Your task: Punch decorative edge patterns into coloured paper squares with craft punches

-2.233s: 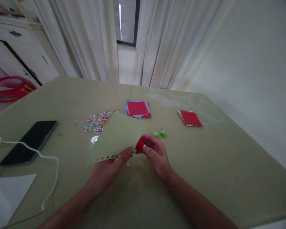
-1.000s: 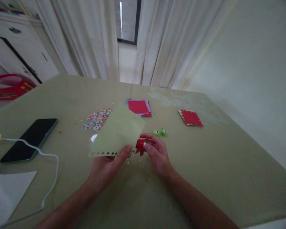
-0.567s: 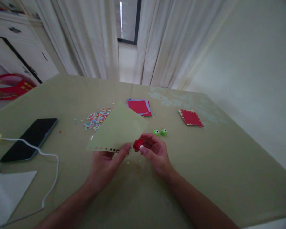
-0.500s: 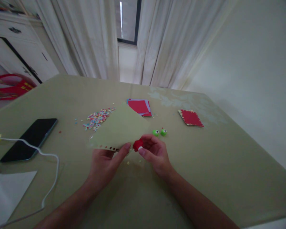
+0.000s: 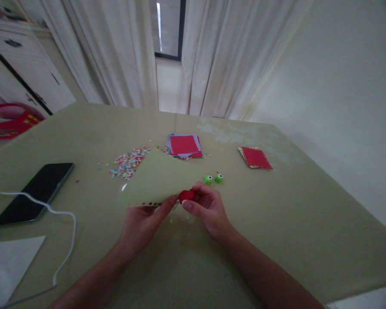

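My left hand [image 5: 144,221] pinches the near edge of a pale green paper sheet [image 5: 162,178], thumb on top. A row of small punched holes runs along that near edge. My right hand [image 5: 207,210] is closed round a small red paper punch [image 5: 186,195], which sits at the sheet's near right corner. Both hands hover just above the table [image 5: 276,223]. Two small green punches [image 5: 212,179] stand on the table right behind my right hand.
A stack of red and coloured paper squares [image 5: 184,146] lies further back, and a red square with punched edges [image 5: 255,157] to the right. Coloured confetti [image 5: 127,162] is scattered left of the sheet. A black phone [image 5: 35,192], a white cable [image 5: 62,240] and white paper [image 5: 6,266] lie at left.
The sheet has tilted flatter and lower in my left hand. The red punch stays at its near right corner in my right hand, whose fingers have shifted over it.
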`<state>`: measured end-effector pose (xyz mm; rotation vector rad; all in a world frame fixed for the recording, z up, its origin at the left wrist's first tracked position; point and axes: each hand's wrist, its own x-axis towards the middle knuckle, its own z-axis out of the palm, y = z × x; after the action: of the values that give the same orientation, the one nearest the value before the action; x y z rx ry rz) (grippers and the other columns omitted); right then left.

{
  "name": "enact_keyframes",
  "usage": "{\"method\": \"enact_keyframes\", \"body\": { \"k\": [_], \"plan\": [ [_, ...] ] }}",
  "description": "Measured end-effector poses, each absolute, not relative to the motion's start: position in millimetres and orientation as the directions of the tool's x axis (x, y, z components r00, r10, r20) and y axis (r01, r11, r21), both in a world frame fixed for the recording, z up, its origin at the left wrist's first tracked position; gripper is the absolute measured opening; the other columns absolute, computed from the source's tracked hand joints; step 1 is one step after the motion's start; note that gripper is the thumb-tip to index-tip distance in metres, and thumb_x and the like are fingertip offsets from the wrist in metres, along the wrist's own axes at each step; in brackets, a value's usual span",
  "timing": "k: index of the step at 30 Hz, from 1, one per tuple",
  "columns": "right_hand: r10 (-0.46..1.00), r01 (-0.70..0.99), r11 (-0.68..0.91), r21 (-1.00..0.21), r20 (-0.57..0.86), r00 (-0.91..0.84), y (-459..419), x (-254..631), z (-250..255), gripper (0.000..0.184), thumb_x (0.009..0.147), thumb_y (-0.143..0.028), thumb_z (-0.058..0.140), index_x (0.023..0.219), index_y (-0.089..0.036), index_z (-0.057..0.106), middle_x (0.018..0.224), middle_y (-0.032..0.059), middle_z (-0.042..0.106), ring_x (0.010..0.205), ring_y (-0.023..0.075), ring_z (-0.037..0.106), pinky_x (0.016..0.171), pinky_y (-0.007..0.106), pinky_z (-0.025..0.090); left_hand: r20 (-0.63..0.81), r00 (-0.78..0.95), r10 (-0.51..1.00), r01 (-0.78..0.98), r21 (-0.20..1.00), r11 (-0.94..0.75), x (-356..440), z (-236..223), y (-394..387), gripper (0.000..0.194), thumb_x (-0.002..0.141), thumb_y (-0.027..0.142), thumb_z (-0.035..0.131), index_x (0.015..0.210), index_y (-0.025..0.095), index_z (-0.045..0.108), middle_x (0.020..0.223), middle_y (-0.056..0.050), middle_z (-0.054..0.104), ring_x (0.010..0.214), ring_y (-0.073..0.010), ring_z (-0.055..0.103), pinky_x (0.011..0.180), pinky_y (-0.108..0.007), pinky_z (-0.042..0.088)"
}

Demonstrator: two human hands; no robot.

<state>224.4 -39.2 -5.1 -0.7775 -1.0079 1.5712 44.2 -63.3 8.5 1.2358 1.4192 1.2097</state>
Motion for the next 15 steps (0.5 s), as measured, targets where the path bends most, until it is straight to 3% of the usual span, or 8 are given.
{"method": "enact_keyframes", "body": {
  "k": [7,12,15],
  "plan": [
    [0.981,-0.449,-0.111,-0.886,-0.025,-0.193,-38,221,-8,0.038,0.071,-0.039,0.098,0.097,-0.022,0.076,0.076,-0.0028,0.073,0.062,0.0100,0.060,0.059,0.022,0.050,0.069,-0.085,0.994,0.337,0.941,-0.037,43,3,-61,0.037,0.085,0.053,0.073,0.113,0.032,0.080,0.110,-0.004,0.086,0.124,-0.0348,0.074,0.121,-0.057,0.047],
    [0.970,-0.459,-0.159,-0.874,-0.051,-0.239,-37,219,-5,0.044,0.060,-0.031,0.103,0.093,-0.022,0.074,0.082,-0.0021,0.076,0.073,0.0141,0.069,0.072,0.027,0.058,0.072,-0.070,0.995,0.503,0.864,-0.027,35,-15,-60,0.038,0.091,0.062,0.065,0.112,0.035,0.080,0.112,-0.004,0.085,0.130,-0.0361,0.070,0.123,-0.060,0.044],
    [0.956,-0.453,-0.187,-0.872,-0.055,-0.289,-36,219,-4,0.045,0.058,-0.028,0.103,0.092,-0.021,0.075,0.085,-0.0020,0.077,0.076,0.0143,0.071,0.076,0.028,0.060,0.128,0.014,0.992,0.583,0.805,-0.112,26,-31,-60,0.038,0.091,0.064,0.065,0.111,0.037,0.082,0.116,-0.003,0.084,0.136,-0.0374,0.066,0.126,-0.059,0.040]
  ]
}}
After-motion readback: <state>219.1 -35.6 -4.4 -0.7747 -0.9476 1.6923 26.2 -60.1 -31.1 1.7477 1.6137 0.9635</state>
